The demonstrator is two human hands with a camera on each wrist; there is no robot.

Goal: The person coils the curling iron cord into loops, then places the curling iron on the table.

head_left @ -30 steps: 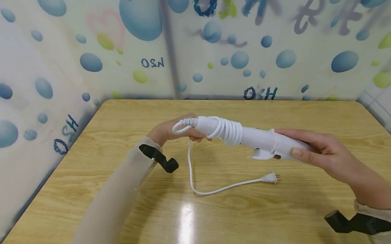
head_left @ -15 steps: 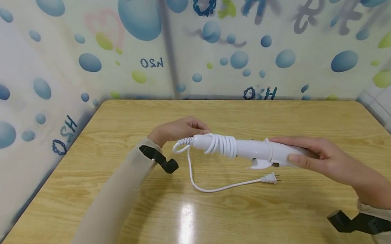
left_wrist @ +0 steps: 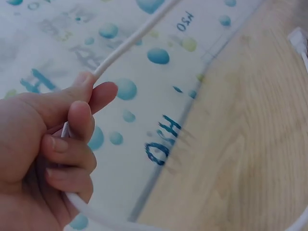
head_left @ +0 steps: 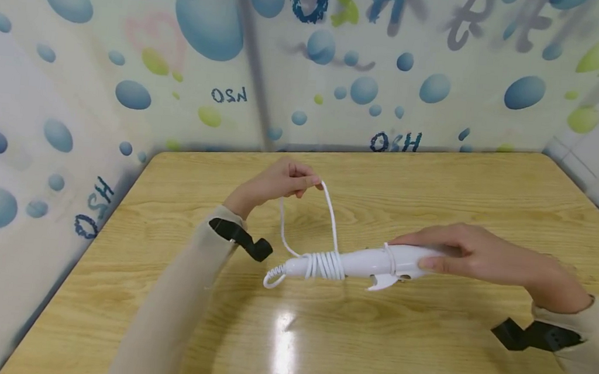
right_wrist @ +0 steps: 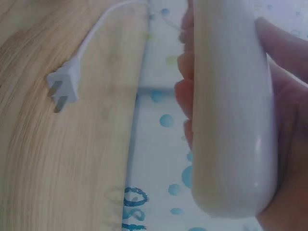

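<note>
L hand (head_left: 281,181) pinches thin white flexible cord (head_left: 333,219), R hand (head_left: 476,255) grips glossy white plastic wand (head_left: 362,263); prob. working the wound coil (head_left: 325,266), next move needs even tension.

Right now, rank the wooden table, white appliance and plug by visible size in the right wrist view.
1. Wooden table
2. White appliance
3. Plug, clearly smallest
The first two run past the frame's edge.

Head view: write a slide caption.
Left hand pinches a white cord wound around the white appliance in the right hand.
</note>
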